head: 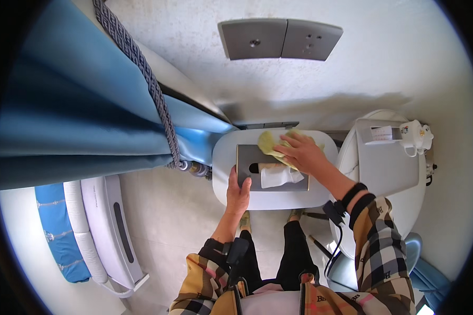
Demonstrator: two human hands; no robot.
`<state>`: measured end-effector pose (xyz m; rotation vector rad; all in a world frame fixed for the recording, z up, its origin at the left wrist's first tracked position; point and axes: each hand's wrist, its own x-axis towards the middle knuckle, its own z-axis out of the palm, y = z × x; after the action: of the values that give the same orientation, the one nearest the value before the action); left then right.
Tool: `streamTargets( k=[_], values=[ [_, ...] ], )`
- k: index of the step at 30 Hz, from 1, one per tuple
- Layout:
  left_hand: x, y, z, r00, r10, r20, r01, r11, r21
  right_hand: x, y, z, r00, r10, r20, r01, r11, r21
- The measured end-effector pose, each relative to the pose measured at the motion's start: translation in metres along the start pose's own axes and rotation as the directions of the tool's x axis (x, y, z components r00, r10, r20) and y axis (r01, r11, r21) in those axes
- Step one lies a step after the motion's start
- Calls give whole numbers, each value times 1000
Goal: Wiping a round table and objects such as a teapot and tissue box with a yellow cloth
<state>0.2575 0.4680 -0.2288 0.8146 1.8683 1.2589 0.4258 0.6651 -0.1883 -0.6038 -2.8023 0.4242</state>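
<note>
A grey tissue box (244, 157) with thin gold-coloured edges rests on a small white table (224, 145) in front of me. White tissue (274, 178) sticks out of its dark oval slot. My left hand (238, 191) grips the box's left end, thumb on top and the other fingers along the side. Over the far right corner of the box, my right hand (299, 151) presses a yellow-green cloth (266, 142). Part of the cloth lies hidden beneath that hand's fingers.
To the right, a round white table (349, 173) carries a grey tray (390, 169), a white teapot (412, 136) and a holder with papers (382, 134). A blue curtain (82, 134) with a braided tieback (142, 67) hangs at left. Socket plates (282, 39) sit on the wall.
</note>
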Motion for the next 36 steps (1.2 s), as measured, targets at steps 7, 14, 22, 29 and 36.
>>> streamTargets(
  k=[7, 14, 22, 29, 36],
  values=[
    [-7, -2, -8, 996, -85, -42, 89, 989, 114, 83, -56, 48, 941, -280, 190, 238, 947, 217],
    [-3, 5, 7, 992, -59, -112, 67, 995, 71, 48, -23, 29, 933, 248, 262, -289, 949, 130],
    [7, 6, 22, 985, -41, -167, 71, 982, 176, -53, -33, 20, 710, 686, -159, -643, 723, 252],
    [5, 2, 18, 982, -39, -183, 86, 963, 256, -70, -97, 34, 202, 964, -173, -767, 266, 584],
    [8, -5, 24, 963, 120, -242, -25, 932, 362, -83, -154, 76, -125, 962, -242, -695, 89, 713]
  ],
)
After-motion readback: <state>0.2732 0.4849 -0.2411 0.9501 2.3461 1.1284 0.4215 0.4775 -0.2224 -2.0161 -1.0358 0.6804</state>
